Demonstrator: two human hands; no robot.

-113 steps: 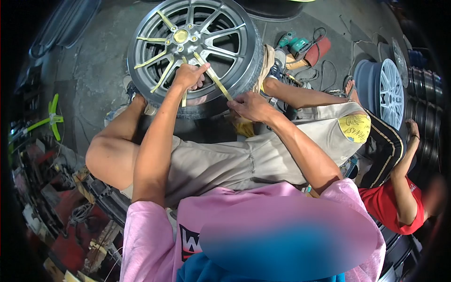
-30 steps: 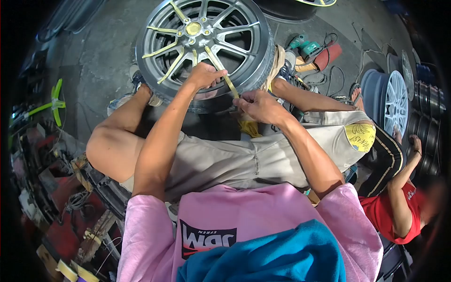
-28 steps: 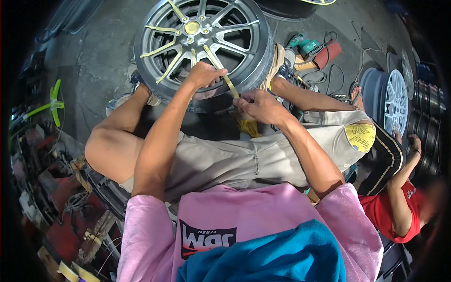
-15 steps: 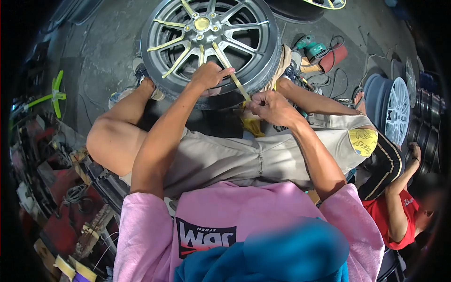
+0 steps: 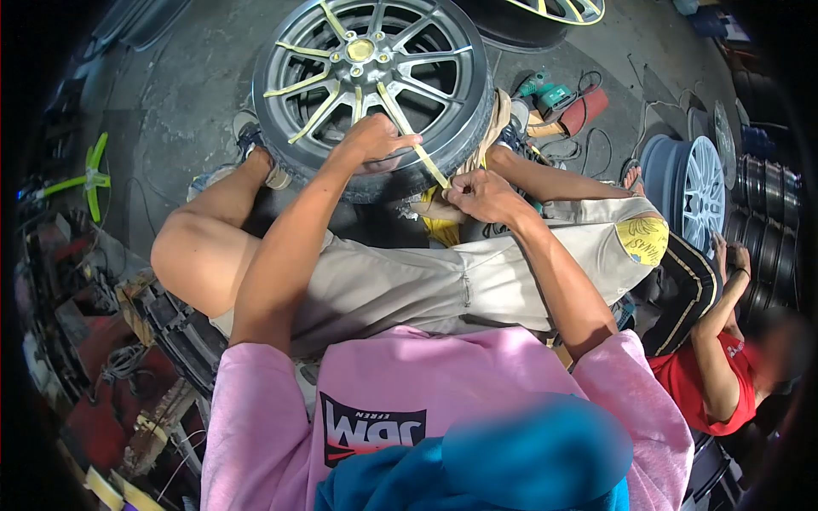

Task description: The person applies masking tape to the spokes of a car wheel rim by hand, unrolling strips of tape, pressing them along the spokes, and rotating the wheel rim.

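Note:
A grey multi-spoke wheel [image 5: 345,77] in a black tyre lies between the lower legs. Strips of yellow masking tape [image 5: 392,106] cover several of its spokes and hub. My left hand [image 5: 372,140] lies on the near rim, thumb stretched onto one tape strip, its other fingers curled and partly hidden. From that spoke the strip runs out over the rim and tyre. My right hand [image 5: 486,196] is closed, pinching the strip's free end beside the tyre. A yellow cloth or bag [image 5: 440,228] hangs below it.
A green power tool [image 5: 550,89] with cords lies right of the wheel by red and tan sheets [image 5: 584,111]. Another taped wheel [image 5: 554,8] is at the top. A co-worker in red [image 5: 703,383] sits right, hands near a pale wheel [image 5: 703,192]. A lime-green stand [image 5: 95,177] stands left.
The view has shifted slightly. My right hand has turned a little and still pinches the tape end; my left hand stays on the rim. The co-worker's hands are now up by the pale wheel.

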